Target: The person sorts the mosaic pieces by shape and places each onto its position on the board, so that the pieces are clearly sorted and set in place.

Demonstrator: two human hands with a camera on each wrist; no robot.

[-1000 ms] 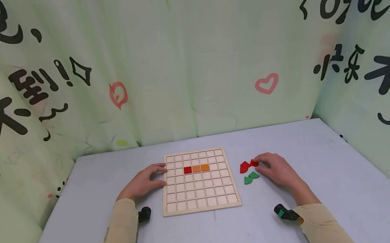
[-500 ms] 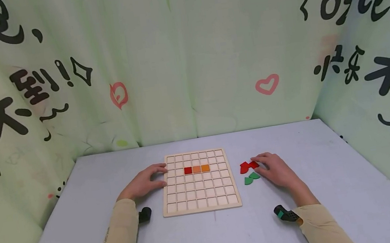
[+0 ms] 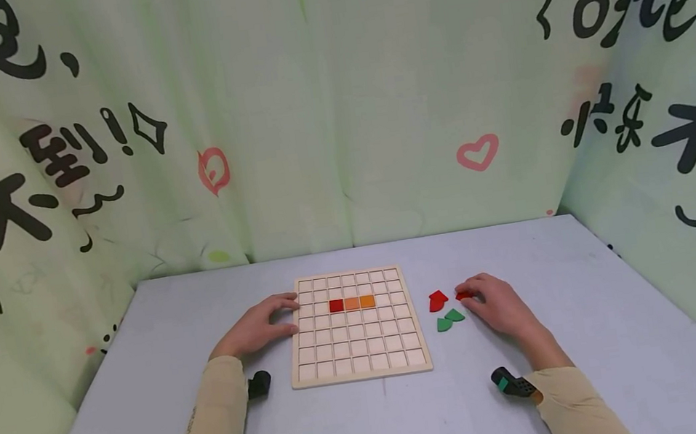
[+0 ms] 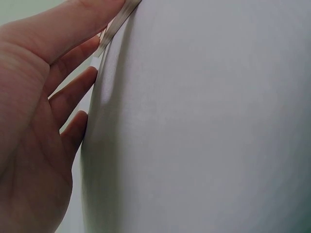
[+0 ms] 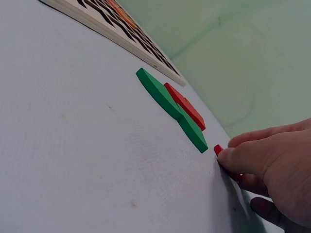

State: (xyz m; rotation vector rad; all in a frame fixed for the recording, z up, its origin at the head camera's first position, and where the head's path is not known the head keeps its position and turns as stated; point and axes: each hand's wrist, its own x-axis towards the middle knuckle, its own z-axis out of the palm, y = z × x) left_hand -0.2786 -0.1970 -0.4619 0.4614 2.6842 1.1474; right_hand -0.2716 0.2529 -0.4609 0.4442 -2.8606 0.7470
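A wooden grid board (image 3: 362,375) lies on the table, with one red square (image 3: 336,306) and two orange squares (image 3: 359,303) in one row. My left hand (image 3: 259,325) rests on the board's left edge, its thumb and fingertips touching the rim; the left wrist view shows the fingers (image 4: 73,99) extended. Right of the board, my right hand (image 3: 497,304) pinches a small red piece (image 3: 464,295) between thumb and fingers, low at the table. The fingers partly hide its shape. Just left of it lie other red pieces (image 3: 437,300) and two green rounded pieces (image 3: 449,319).
The white table (image 3: 376,433) reaches back to a pale green curtain (image 3: 335,116) with black lettering, which also hangs at both sides. Black wrist cameras (image 3: 511,382) sit on both forearms.
My right hand first brought its red piece against the other red pieces, then drew it to the right, leaving a gap. The left hand and the board have stayed put.
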